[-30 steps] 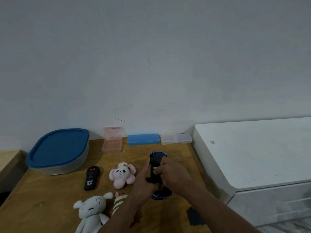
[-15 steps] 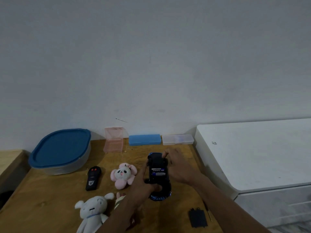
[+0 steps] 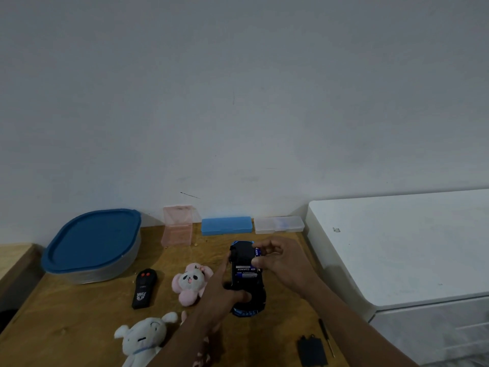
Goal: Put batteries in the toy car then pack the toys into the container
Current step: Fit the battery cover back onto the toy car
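- Blue and white, a small battery (image 3: 258,251) sits pinched between the thumb and fingertips (image 3: 260,245) of the right hand (image 3: 281,260), just over the upper right edge of the toy car (image 3: 246,276).
- The right hand's fingers are curled close around that battery; the rest of the hand hangs over the car's right side, a little below the middle of the frame.
- The left hand (image 3: 221,292) grips the car from the left and from below, thumb pressed on the lower part, forefinger stretched up along the left side.
- The toy car lies belly-up, black underside showing, blue trim at both ends; a battery already lies across its open compartment, under a label.
- Lower right of the hands, a flat black cover (image 3: 312,350) and a thin screwdriver (image 3: 326,337) lie side by side on the wooden table (image 3: 79,321).
- Left of the car sits a pink plush (image 3: 190,283), touching the left hand; farther left a black remote (image 3: 144,288) with red buttons.
- At the bottom edge lies a white plush (image 3: 144,337).
- At the left of the frame stands the container (image 3: 92,246), its blue lid on.
- Along the wall: a pink clear box (image 3: 177,225), a blue case (image 3: 226,225), a clear case (image 3: 279,224).
- A white cabinet (image 3: 402,247) fills the right.
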`<action>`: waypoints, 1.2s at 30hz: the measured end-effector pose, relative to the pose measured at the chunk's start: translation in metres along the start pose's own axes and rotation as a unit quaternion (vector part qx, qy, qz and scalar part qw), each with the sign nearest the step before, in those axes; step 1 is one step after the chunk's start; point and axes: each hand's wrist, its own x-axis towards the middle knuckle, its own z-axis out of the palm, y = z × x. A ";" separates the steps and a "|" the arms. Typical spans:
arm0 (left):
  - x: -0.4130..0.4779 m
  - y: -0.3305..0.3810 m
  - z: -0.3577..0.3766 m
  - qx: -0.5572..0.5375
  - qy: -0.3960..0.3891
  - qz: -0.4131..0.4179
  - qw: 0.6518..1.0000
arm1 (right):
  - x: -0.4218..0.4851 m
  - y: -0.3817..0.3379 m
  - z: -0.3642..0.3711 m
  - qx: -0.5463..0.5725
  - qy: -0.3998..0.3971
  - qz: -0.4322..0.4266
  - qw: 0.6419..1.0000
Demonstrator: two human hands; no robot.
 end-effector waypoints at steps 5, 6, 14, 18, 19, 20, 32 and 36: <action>0.005 -0.003 0.001 -0.004 0.007 0.008 1.000 | -0.002 0.004 0.004 0.057 0.057 0.045 0.996; 0.006 -0.003 0.002 -0.004 0.008 0.013 1.000 | -0.002 0.006 0.005 0.057 0.067 0.052 0.995; 0.004 -0.005 0.009 -0.058 0.036 0.031 0.997 | -0.010 0.013 0.023 0.002 0.124 0.088 0.988; 0.002 -0.008 0.012 -0.075 0.043 0.040 0.995 | -0.012 0.017 0.035 -0.044 0.147 0.098 0.983; 0.001 -0.008 0.013 -0.071 0.042 0.045 0.996 | -0.013 0.017 0.039 -0.055 0.146 0.102 0.982; 0.000 -0.008 0.015 -0.066 0.039 0.049 0.996 | -0.013 0.018 0.042 -0.073 0.146 0.103 0.981; 0.010 -0.022 0.010 -0.048 0.060 0.023 0.997 | -0.018 0.021 0.050 -0.054 0.175 0.115 0.976; 0.013 -0.024 0.014 -0.043 0.055 0.034 0.997 | -0.018 0.024 0.057 -0.067 0.189 0.122 0.972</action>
